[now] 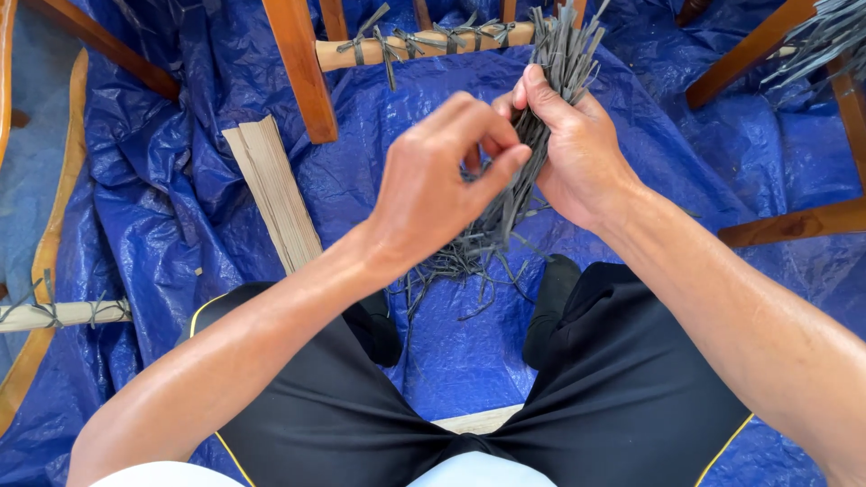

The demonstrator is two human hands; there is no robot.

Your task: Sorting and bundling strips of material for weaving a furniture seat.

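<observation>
At the upper centre of the frame, the right hand (577,149) grips a bundle of thin dark grey flat strips (550,90), their ends fanning above the fist and trailing below. The left hand (442,180), just left, pinches single strips from the bundle over the crumpled blue plastic tarpaulin (162,207).
</observation>
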